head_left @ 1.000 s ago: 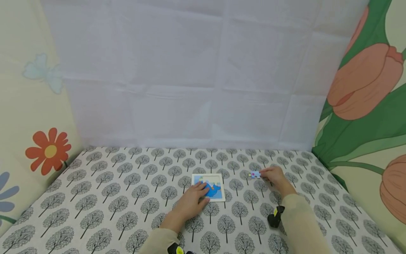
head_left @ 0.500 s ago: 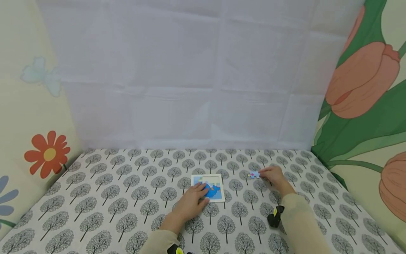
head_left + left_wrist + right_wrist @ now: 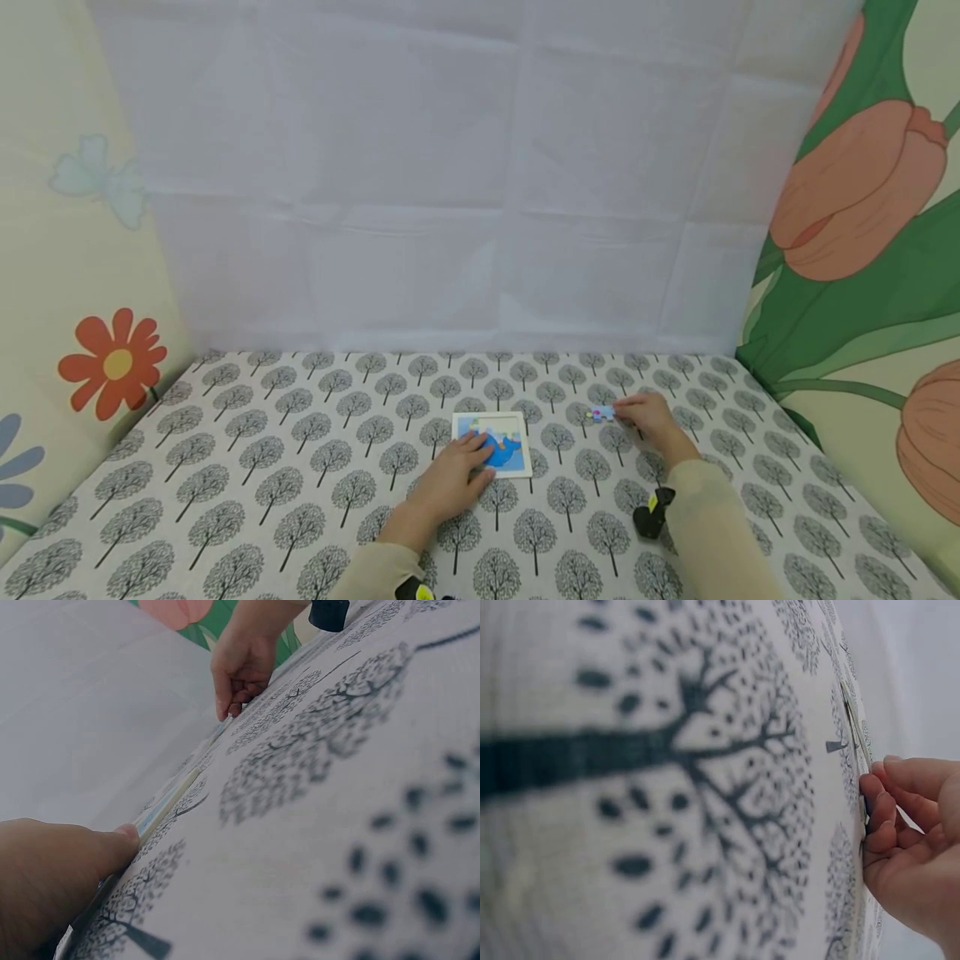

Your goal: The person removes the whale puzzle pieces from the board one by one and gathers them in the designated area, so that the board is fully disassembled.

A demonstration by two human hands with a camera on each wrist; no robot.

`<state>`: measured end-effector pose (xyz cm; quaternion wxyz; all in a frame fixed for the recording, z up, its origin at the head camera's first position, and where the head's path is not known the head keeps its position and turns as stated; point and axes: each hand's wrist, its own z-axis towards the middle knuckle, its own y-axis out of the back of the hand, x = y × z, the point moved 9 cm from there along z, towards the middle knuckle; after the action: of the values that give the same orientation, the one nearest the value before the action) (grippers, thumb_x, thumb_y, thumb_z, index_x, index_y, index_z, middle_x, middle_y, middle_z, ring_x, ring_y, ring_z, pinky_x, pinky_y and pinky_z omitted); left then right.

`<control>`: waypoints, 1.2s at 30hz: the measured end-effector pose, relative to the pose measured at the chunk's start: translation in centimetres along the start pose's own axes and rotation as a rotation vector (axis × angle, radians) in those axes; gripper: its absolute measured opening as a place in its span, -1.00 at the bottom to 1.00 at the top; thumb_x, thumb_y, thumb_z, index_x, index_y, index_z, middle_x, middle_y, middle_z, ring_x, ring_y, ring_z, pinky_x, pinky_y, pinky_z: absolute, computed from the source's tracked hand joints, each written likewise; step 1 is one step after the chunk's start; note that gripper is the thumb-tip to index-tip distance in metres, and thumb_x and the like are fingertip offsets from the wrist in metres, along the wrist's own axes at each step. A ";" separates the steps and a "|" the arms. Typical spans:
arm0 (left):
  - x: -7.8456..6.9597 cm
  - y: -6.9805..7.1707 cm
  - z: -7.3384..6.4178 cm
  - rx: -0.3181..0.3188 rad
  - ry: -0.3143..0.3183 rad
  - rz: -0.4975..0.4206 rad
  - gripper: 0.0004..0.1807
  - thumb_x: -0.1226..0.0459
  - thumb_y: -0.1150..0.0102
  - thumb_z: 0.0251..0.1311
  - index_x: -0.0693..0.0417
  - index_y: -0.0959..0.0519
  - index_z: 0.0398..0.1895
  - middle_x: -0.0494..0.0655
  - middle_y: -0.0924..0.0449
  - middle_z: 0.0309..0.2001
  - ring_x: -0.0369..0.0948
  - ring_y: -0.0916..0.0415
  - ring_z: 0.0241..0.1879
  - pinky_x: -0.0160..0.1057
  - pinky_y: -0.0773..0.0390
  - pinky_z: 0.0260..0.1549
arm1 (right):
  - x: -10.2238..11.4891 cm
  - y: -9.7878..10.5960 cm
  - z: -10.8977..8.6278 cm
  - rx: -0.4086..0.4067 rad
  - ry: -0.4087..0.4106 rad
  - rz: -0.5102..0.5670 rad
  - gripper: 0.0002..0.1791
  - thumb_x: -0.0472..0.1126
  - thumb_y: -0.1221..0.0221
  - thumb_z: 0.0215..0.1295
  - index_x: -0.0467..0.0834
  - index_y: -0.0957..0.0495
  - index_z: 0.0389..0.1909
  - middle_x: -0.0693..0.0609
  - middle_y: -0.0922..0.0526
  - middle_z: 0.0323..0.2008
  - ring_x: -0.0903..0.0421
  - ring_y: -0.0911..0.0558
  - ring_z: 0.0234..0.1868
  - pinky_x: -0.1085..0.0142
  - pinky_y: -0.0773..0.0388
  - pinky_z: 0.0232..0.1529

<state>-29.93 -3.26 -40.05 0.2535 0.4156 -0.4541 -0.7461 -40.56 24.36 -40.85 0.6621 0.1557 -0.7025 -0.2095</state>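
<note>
A square jigsaw puzzle (image 3: 508, 457) in a white frame lies on the cloth, showing a blue whale on lighter blue. Along its upper side runs a pale strip without picture. My left hand (image 3: 453, 475) rests with extended fingers over the puzzle's left part and hides some of it; in the left wrist view the thumb (image 3: 112, 851) lies at the frame's edge. To the right, my right hand (image 3: 649, 417) pinches a light blue puzzle piece (image 3: 602, 413) with a pink spot, close over the cloth. Its fingers cover the piece's right end.
The table wears a white cloth (image 3: 322, 500) printed with grey trees. A white sheet (image 3: 450, 208) hangs behind it, and flower-printed panels (image 3: 862, 333) stand at both sides. Black wrist devices (image 3: 651, 512) are strapped at the sleeves.
The head view has shifted slightly. Both hands keep their places, the left on the puzzle and the right holding the puzzle piece.
</note>
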 end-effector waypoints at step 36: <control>-0.2 0.1 -0.1 -0.001 -0.007 0.020 -0.54 0.15 0.03 0.17 0.23 -0.37 0.08 0.11 -0.24 0.15 0.04 -0.05 0.18 0.01 -0.06 0.12 | -0.1 0.2 -0.7 0.053 -0.032 0.053 -0.63 -0.20 -0.11 0.14 -0.39 -0.46 -0.10 -0.05 -0.51 -0.35 0.07 -0.43 -0.33 0.26 -0.40 -0.34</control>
<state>-29.70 -3.20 -39.95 0.2595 0.4085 -0.4589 -0.7452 -39.79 24.50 -40.85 0.6516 0.1510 -0.7223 -0.1758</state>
